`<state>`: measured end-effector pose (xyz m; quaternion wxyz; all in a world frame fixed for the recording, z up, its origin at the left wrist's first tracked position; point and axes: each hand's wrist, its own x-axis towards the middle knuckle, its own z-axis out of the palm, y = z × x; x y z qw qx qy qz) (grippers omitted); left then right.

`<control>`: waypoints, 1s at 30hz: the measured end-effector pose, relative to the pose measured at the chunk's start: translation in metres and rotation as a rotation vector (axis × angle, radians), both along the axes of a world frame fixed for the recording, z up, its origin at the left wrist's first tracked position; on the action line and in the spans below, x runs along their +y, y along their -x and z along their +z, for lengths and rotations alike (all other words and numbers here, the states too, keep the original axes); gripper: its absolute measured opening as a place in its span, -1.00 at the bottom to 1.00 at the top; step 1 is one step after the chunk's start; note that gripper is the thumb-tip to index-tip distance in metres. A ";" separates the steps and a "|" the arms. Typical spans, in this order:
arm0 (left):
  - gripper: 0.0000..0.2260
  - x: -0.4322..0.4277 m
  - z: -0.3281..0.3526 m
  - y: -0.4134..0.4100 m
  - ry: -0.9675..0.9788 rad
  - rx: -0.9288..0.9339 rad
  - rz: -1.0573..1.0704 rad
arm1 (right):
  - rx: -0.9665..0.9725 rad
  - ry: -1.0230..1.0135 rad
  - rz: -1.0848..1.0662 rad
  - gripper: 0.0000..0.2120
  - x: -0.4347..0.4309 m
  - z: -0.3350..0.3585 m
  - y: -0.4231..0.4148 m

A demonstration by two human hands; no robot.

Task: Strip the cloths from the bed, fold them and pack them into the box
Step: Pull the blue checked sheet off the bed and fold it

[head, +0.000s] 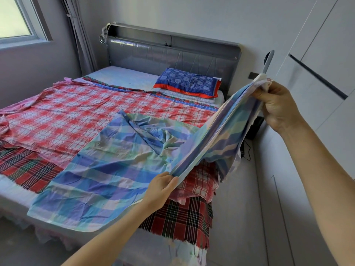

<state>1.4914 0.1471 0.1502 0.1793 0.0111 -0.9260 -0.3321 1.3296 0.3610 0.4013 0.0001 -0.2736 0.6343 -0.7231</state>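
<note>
Both my hands are closed on the blue check cloth (pixel 99 169), the top layer on the near right part of the bed (pixel 123 76). My right hand (pixel 278 106) is raised at the far right, fingers curled tight round a bunched corner, thumb on top. My left hand (pixel 163 186) is lower and nearer, pinching the doubled edge between thumb and fingers. The edge runs taut and slanted between the two hands, lifted off the bed. The rest of the cloth lies wrinkled on the bed, its near corner hanging over the side.

Under it a red-and-white check cloth (pixel 73 116) covers most of the bed out to the left. Under that a dark tartan cloth (pixel 178 217) shows at the near left and hangs off the near right corner with a frayed hem. A grey padded headboard (pixel 163 54) stands at the far end, and a blue patterned pillow (pixel 188 82) with a red border lies against it on the right. White cupboard doors (pixel 326 45) fill the right wall, with grey floor (pixel 236 198) between them and the bed. A window (pixel 15 18) sits at the far left, with a grey curtain (pixel 80 35) beside it.

I count two hands, three check cloths spread out, one patterned pillow and one window.
</note>
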 end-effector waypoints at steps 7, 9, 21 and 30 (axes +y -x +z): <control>-0.78 -0.008 0.007 -0.003 -0.044 -0.053 0.140 | 0.005 -0.008 -0.005 -0.90 0.014 -0.003 0.009; -0.76 -0.014 0.015 -0.005 -0.113 -0.011 0.210 | -0.047 0.005 -0.060 -0.92 0.029 -0.009 0.017; -0.70 -0.019 0.075 0.062 0.078 -0.188 -0.133 | -0.292 -1.354 -0.603 -0.16 0.081 -0.134 0.015; -0.69 -0.019 0.081 0.083 0.062 -0.187 -0.278 | 0.088 -1.150 -0.300 -0.63 -0.102 -0.189 -0.073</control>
